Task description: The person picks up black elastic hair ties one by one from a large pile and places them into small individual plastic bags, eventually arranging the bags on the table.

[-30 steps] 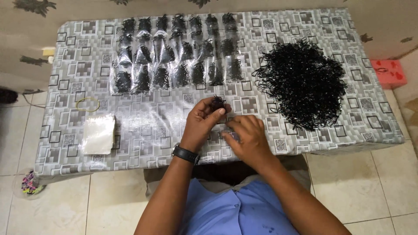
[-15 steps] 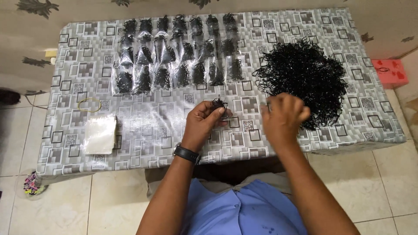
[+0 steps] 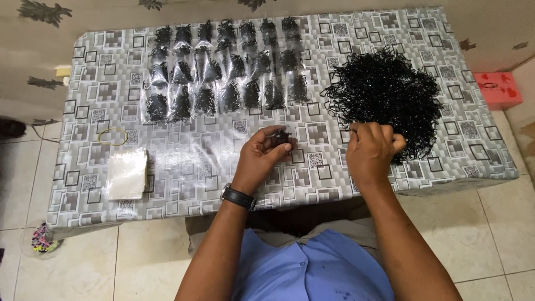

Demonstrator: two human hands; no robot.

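My left hand (image 3: pixel 262 156) pinches a small bunch of black bands (image 3: pixel 281 137) over the middle of the counter (image 3: pixel 184 167); my fingers cover most of it, so I cannot tell its long axis or which way it points. My right hand (image 3: pixel 370 150) is curled at the near edge of the loose heap of black bands (image 3: pixel 384 95). Its grip is narrow, but my knuckles hide whatever it holds. Filled clear packets (image 3: pixel 223 72) lie in rows farther back.

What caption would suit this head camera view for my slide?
Left hand holds a small bunch of black bands while the right hand picks at the loose pile on the patterned table.
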